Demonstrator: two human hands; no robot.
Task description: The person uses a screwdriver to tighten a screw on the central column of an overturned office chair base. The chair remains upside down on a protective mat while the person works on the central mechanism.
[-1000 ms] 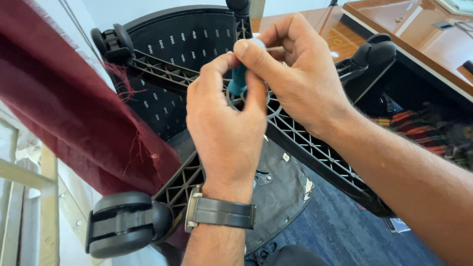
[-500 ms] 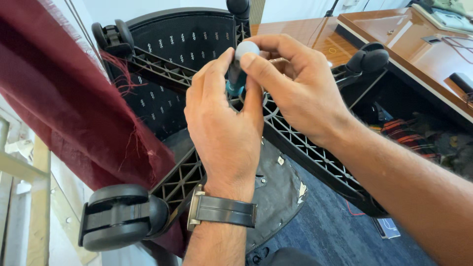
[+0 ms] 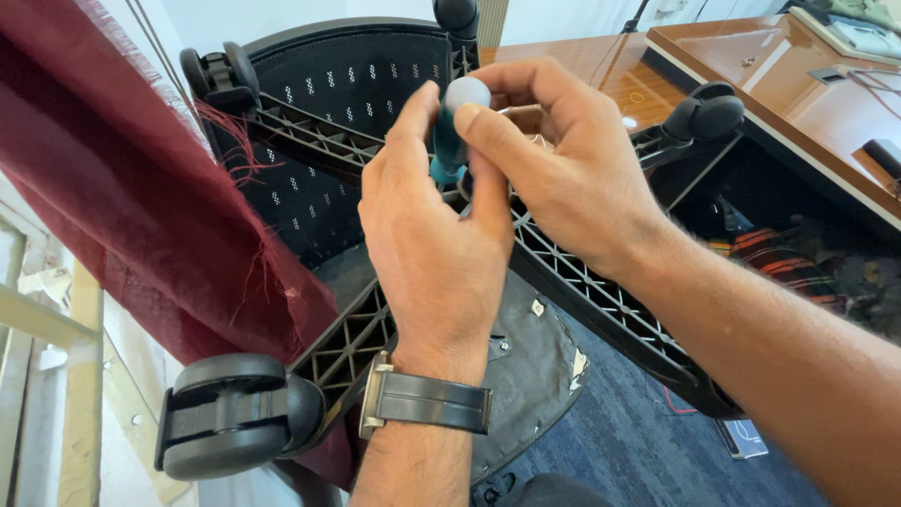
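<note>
Over blue carpet, an upturned office chair base [image 3: 582, 282] exposes its hub, where left hand [image 3: 436, 235] and right hand [image 3: 554, 164] together clamp a teal-handled screwdriver [image 3: 450, 136] upright.

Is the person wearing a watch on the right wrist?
No, the watch is strapped on the left wrist, below the left hand.

black ribbed star-shaped chair base [image 3: 601, 291]: matt plastic
teal tool handle with grey cap [image 3: 450, 131]: smooth plastic
dark red cloth [image 3: 122, 216]: frayed weave
brown desk top [image 3: 798, 84]: glossy wood
</note>
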